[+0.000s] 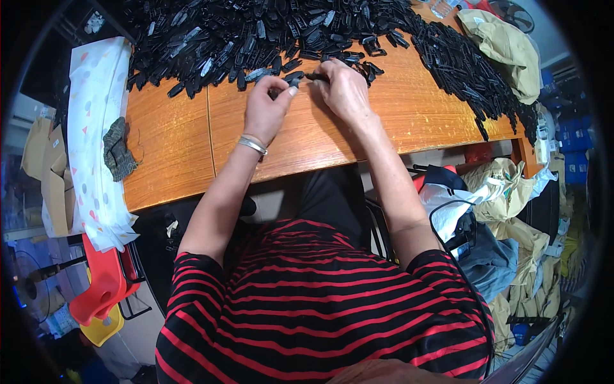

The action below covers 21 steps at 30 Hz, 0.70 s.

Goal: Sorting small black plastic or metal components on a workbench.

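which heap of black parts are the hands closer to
The big heap straight ahead, just beyond the left hand and right hand; the other heap lies farther off, along the right side of the table.

The black plastic pieces I pinch look smooth; the wooden table is glossy, my metal bracelet shiny, the knitted cloth rough.

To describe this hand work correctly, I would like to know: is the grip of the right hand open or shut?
Shut: the right hand pinches a small black piece, whose end sticks out toward the left hand.
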Each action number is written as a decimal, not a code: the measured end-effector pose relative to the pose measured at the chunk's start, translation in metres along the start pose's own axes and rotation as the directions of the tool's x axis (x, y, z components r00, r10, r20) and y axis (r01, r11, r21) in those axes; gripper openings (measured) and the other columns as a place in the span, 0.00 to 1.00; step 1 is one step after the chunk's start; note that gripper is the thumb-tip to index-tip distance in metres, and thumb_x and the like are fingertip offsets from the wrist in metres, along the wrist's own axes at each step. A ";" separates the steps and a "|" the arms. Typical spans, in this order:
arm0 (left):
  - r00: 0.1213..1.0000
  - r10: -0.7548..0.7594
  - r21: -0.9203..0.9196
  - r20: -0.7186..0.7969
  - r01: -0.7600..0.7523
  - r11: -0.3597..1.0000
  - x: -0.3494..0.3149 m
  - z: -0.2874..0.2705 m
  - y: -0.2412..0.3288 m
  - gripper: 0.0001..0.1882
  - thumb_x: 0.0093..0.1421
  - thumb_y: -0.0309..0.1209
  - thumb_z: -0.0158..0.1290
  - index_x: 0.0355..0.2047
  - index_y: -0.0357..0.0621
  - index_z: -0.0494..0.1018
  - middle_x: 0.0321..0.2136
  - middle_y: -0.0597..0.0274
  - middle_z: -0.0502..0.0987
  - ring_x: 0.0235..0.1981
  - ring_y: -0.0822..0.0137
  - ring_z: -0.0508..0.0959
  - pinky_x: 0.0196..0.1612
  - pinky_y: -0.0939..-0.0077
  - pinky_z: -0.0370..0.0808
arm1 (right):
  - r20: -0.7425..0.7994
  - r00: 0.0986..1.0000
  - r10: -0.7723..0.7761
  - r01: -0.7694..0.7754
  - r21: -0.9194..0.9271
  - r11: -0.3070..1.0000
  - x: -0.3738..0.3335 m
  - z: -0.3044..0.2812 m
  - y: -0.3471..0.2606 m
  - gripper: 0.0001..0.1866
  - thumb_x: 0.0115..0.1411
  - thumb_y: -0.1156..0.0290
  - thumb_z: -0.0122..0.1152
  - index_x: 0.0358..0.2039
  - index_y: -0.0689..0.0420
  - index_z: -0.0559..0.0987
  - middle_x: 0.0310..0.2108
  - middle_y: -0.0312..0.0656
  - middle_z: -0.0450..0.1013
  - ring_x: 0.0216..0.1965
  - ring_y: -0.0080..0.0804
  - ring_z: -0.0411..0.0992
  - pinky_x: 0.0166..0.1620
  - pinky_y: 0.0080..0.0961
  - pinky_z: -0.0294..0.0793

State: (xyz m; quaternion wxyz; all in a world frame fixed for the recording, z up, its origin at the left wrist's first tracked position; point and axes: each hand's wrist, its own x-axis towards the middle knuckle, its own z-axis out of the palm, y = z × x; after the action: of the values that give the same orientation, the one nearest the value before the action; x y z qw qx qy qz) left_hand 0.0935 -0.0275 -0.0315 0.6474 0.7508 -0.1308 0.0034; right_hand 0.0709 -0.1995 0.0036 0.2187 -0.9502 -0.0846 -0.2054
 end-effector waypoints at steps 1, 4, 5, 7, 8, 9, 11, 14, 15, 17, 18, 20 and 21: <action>0.997 -0.069 -0.259 -0.029 0.059 0.964 -0.005 0.003 0.001 0.07 0.57 0.27 0.58 0.34 0.40 0.72 0.26 0.69 0.74 0.24 0.79 0.72 0.25 0.87 0.67 | -0.064 0.997 0.032 -0.030 0.044 0.999 -0.004 0.001 -0.005 0.07 0.49 0.73 0.62 0.30 0.59 0.78 0.31 0.48 0.74 0.35 0.47 0.74 0.38 0.39 0.72; 0.983 -0.185 -0.498 0.007 0.164 0.852 -0.013 0.010 0.016 0.11 0.58 0.24 0.56 0.40 0.37 0.71 0.30 0.63 0.76 0.24 0.78 0.73 0.28 0.88 0.69 | -0.111 0.990 0.083 -0.074 0.076 0.994 -0.015 0.003 -0.025 0.08 0.52 0.73 0.62 0.34 0.60 0.78 0.30 0.48 0.75 0.32 0.45 0.75 0.35 0.36 0.74; 0.984 -0.176 -0.504 0.030 0.167 0.848 -0.013 0.008 0.014 0.13 0.58 0.24 0.56 0.44 0.35 0.71 0.33 0.61 0.77 0.24 0.77 0.74 0.28 0.88 0.70 | -0.120 0.990 0.071 -0.061 0.082 0.995 -0.019 0.006 -0.032 0.10 0.52 0.73 0.61 0.36 0.60 0.77 0.31 0.49 0.75 0.32 0.46 0.75 0.35 0.37 0.74; 0.983 -0.181 -0.540 0.025 0.166 0.825 -0.015 0.005 0.010 0.14 0.58 0.24 0.56 0.44 0.35 0.71 0.33 0.62 0.77 0.24 0.77 0.74 0.28 0.88 0.70 | -0.094 0.993 0.070 -0.058 0.124 0.991 -0.028 0.005 -0.044 0.14 0.54 0.74 0.59 0.42 0.61 0.75 0.32 0.51 0.74 0.32 0.48 0.75 0.36 0.37 0.74; 0.982 -0.187 -0.575 0.026 0.168 0.801 -0.016 0.005 0.010 0.15 0.57 0.24 0.57 0.45 0.35 0.71 0.32 0.62 0.77 0.24 0.77 0.74 0.29 0.88 0.70 | -0.093 0.993 0.068 -0.057 0.125 0.991 -0.031 0.005 -0.047 0.14 0.54 0.74 0.59 0.42 0.61 0.75 0.32 0.51 0.74 0.32 0.48 0.75 0.36 0.37 0.74; 0.982 -0.187 -0.575 0.023 0.166 0.801 -0.018 0.003 0.010 0.15 0.57 0.24 0.57 0.45 0.35 0.71 0.32 0.62 0.77 0.24 0.77 0.74 0.29 0.88 0.70 | -0.133 0.988 0.076 -0.048 0.197 0.979 -0.034 0.006 -0.049 0.15 0.54 0.75 0.59 0.43 0.61 0.75 0.32 0.51 0.74 0.32 0.49 0.75 0.36 0.37 0.74; 0.969 -0.210 -0.616 0.132 0.246 0.748 -0.021 -0.001 0.010 0.15 0.57 0.25 0.57 0.44 0.36 0.71 0.32 0.64 0.77 0.25 0.78 0.74 0.28 0.89 0.69 | -0.199 0.976 0.093 -0.027 0.310 0.950 -0.038 0.012 -0.046 0.14 0.55 0.77 0.58 0.43 0.62 0.74 0.32 0.49 0.75 0.31 0.45 0.76 0.36 0.33 0.75; 0.956 -0.206 -0.640 0.211 0.294 0.710 -0.026 -0.003 0.007 0.15 0.58 0.27 0.57 0.45 0.37 0.71 0.32 0.66 0.77 0.25 0.80 0.73 0.26 0.90 0.67 | -0.086 0.973 0.212 -0.133 0.539 0.832 -0.040 0.015 -0.040 0.12 0.57 0.77 0.58 0.42 0.63 0.73 0.31 0.46 0.76 0.31 0.34 0.77 0.34 0.28 0.75; 0.956 -0.205 -0.641 0.210 0.293 0.710 -0.026 -0.005 0.006 0.15 0.58 0.27 0.57 0.45 0.37 0.71 0.32 0.66 0.77 0.25 0.80 0.73 0.26 0.90 0.67 | 0.023 0.965 0.261 -0.223 0.600 0.769 -0.040 0.014 -0.038 0.10 0.59 0.76 0.58 0.41 0.64 0.73 0.30 0.44 0.76 0.31 0.26 0.77 0.32 0.23 0.74; 0.932 -0.222 -0.702 0.287 0.362 0.613 -0.027 -0.008 0.007 0.15 0.58 0.28 0.56 0.45 0.39 0.71 0.30 0.68 0.76 0.24 0.82 0.72 0.25 0.91 0.65 | 0.069 0.958 0.278 -0.255 0.644 0.721 -0.040 0.012 -0.038 0.10 0.59 0.75 0.57 0.41 0.64 0.72 0.30 0.43 0.76 0.30 0.25 0.76 0.32 0.22 0.74; 0.932 -0.221 -0.703 0.286 0.361 0.613 -0.028 -0.009 0.008 0.15 0.58 0.28 0.56 0.45 0.39 0.71 0.30 0.68 0.76 0.24 0.82 0.72 0.25 0.91 0.65 | 0.116 0.949 0.292 -0.289 0.683 0.670 -0.040 0.011 -0.038 0.10 0.59 0.75 0.57 0.41 0.64 0.72 0.29 0.43 0.75 0.29 0.23 0.75 0.31 0.21 0.74; 0.931 -0.219 -0.675 0.292 0.363 0.643 -0.031 -0.009 0.009 0.14 0.59 0.29 0.56 0.45 0.40 0.72 0.29 0.70 0.75 0.23 0.82 0.70 0.25 0.91 0.64 | 0.079 0.956 0.284 -0.262 0.670 0.694 -0.042 0.005 -0.042 0.10 0.59 0.75 0.58 0.41 0.64 0.72 0.29 0.42 0.75 0.28 0.23 0.74 0.31 0.20 0.73; 0.931 -0.220 -0.675 0.290 0.362 0.643 -0.031 -0.009 0.009 0.14 0.59 0.29 0.56 0.45 0.40 0.72 0.29 0.70 0.75 0.23 0.82 0.70 0.25 0.91 0.64 | 0.042 0.960 0.276 -0.235 0.656 0.717 -0.042 0.003 -0.044 0.10 0.59 0.75 0.58 0.41 0.63 0.73 0.29 0.41 0.74 0.27 0.22 0.73 0.31 0.20 0.73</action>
State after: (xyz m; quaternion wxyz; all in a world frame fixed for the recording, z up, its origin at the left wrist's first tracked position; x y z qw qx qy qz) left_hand 0.0633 -0.0138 -0.0268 0.8658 0.4455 -0.0570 -0.2207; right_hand 0.0228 -0.1623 0.0000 0.5657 -0.8092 -0.0128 -0.1582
